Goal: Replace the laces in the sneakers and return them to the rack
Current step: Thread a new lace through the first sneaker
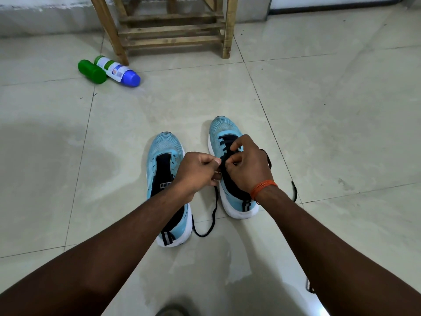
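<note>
Two light blue sneakers with white soles stand side by side on the tiled floor, toes pointing away from me. The left sneaker [165,156] has no lace in its eyelets. The right sneaker [224,131] has a black lace [213,215] threaded through its front eyelets; one loose end trails on the floor between the shoes, another end [293,190] lies to the right. My left hand [196,172] pinches the lace at the right sneaker's inner edge. My right hand [246,163], with an orange wrist thread, pinches the lace over the tongue.
A wooden shoe rack [173,30] stands against the far wall. Left of it lie a green bottle [91,71] and a white bottle with a blue cap [118,71] on the floor. Pale floor tiles [341,110] stretch all around.
</note>
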